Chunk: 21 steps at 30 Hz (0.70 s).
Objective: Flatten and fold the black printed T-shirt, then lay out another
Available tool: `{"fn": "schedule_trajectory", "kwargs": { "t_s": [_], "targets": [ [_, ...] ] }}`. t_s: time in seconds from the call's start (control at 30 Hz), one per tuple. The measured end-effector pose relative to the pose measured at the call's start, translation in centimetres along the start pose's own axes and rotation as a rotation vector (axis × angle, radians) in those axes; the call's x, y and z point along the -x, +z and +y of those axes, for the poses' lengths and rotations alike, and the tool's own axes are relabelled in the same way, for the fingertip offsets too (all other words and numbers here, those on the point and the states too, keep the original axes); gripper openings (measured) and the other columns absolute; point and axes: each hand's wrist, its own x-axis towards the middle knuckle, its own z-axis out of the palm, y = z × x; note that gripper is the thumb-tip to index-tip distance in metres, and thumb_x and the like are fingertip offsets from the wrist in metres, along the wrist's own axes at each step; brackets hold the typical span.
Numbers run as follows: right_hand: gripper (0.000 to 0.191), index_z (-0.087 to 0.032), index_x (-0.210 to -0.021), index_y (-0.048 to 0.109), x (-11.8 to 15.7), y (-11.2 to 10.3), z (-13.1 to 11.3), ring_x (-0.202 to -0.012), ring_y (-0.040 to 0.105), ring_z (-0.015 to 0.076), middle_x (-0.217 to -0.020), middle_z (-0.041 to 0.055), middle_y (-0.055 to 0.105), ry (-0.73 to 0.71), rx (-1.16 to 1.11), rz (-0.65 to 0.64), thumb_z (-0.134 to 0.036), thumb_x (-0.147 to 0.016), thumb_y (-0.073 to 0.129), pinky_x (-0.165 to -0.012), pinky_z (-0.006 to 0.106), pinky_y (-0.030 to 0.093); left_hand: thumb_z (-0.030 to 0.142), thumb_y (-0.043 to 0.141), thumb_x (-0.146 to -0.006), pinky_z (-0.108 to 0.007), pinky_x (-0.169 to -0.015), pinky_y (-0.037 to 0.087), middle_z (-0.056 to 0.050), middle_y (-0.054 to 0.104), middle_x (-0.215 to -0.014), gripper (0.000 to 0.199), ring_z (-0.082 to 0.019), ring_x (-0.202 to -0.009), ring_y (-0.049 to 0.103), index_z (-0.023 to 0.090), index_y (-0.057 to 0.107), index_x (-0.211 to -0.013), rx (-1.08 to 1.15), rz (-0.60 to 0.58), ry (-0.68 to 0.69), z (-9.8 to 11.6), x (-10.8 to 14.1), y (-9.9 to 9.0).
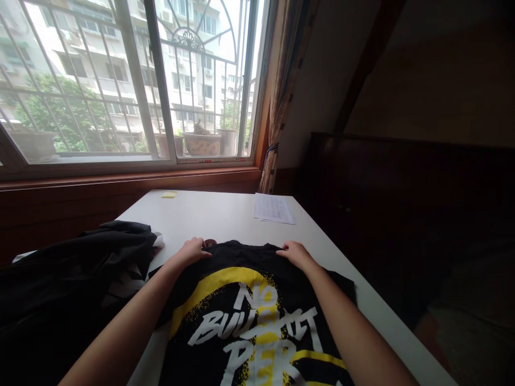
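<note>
A black T-shirt (241,262) with yellow and white printed lettering lies spread on the white table (209,214), its neckline toward the far end. At the shirt's left shoulder edge, my left hand (194,250) pinches the fabric between thumb and fingers. My right hand (296,254) grips the opposite shoulder in the same way. A short sleeve shows beyond my right forearm. Just past my left fingertips a small brown round thing (210,243) peeks out, partly hidden by the shirt.
Dark clothes (116,252) are heaped at the table's left side. Printed sheets (274,208) lie at the far right, and a yellow sticky note pad (169,194) at the far left. Beyond the table are a barred window (189,96) and a tied curtain (277,107).
</note>
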Motion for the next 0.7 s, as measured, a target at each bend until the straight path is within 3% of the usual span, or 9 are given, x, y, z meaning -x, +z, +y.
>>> {"fn": "schedule_trajectory", "kwargs": {
  "t_s": [0.13,0.3,0.37,0.5,0.7],
  "targets": [
    [0.015,-0.022,-0.089,0.065,-1.0,-0.7,-0.9,-0.092,0.065,0.0201,-0.100,0.0047,0.071,-0.140,-0.053,-0.005,-0.035,-0.086,0.069,-0.078,0.028,0.047,0.038,0.068,-0.093,-0.042,-0.088,0.053,-0.007,0.066,-0.113,0.026,-0.022,-0.100,0.063,0.015,0.065,-0.104,-0.001,-0.036,0.025,-0.9,-0.8,-0.3],
    [0.011,-0.026,-0.105,0.058,-0.6,-1.0,-1.5,-0.087,0.065,0.0197,-0.098,0.0019,0.070,-0.219,-0.041,0.094,-0.034,-0.097,0.055,-0.075,0.029,0.047,0.026,0.065,-0.090,-0.031,-0.082,0.050,-0.004,0.068,-0.101,0.012,-0.020,-0.092,0.063,0.021,0.060,-0.100,0.035,0.077,0.082,-1.6,-0.7,-0.5],
    [0.012,-0.027,-0.108,0.058,-0.3,-0.7,-1.8,-0.091,0.065,0.0213,-0.105,0.0036,0.070,-0.228,-0.006,0.154,-0.033,-0.099,0.052,-0.077,0.030,0.046,0.025,0.057,-0.094,-0.030,-0.080,0.050,-0.005,0.069,-0.101,0.016,-0.021,-0.091,0.065,0.023,0.057,-0.110,0.039,0.154,0.081,-1.9,-0.6,-0.6],
    [0.019,-0.025,-0.114,0.061,-0.3,0.0,-2.9,-0.101,0.061,0.0246,-0.113,0.0080,0.068,-0.243,0.089,0.241,-0.026,-0.101,0.046,-0.087,0.035,0.043,0.021,0.048,-0.099,-0.035,-0.088,0.049,-0.009,0.062,-0.127,0.032,-0.024,-0.106,0.064,0.026,0.048,-0.131,-0.022,0.319,0.082,-2.3,-0.3,-0.3],
    [0.032,-0.019,-0.122,0.064,-0.4,0.9,-4.9,-0.113,0.051,0.0321,-0.119,0.0160,0.063,-0.220,0.201,0.317,-0.014,-0.098,0.043,-0.096,0.046,0.038,0.011,0.044,-0.096,-0.044,-0.088,0.048,-0.016,0.059,-0.124,0.034,-0.031,-0.109,0.059,0.019,0.061,-0.126,-0.180,0.406,0.134,-1.9,0.1,-0.1]
  ]
}}
